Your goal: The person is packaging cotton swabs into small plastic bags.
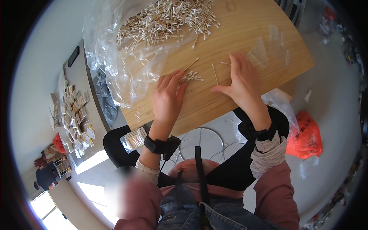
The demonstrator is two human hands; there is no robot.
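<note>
Bare bench [234,36] lies open ahead; swab pile [165,19] and plastic bag [111,57] block the far left.

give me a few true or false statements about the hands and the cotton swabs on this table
1. The left hand rests its fingers on a small bunch of cotton swabs. True.
2. The right hand holds a pair of scissors. False: it lies flat and open on the wooden table, holding nothing.
3. A big pile of swabs lies partly on a clear plastic bag at the far side of the table. True.
4. The table top is glass. False: it is light wood.
5. A single swab lies between the two hands. True.
6. Both wrists are bare. False: each carries a black band.
</note>
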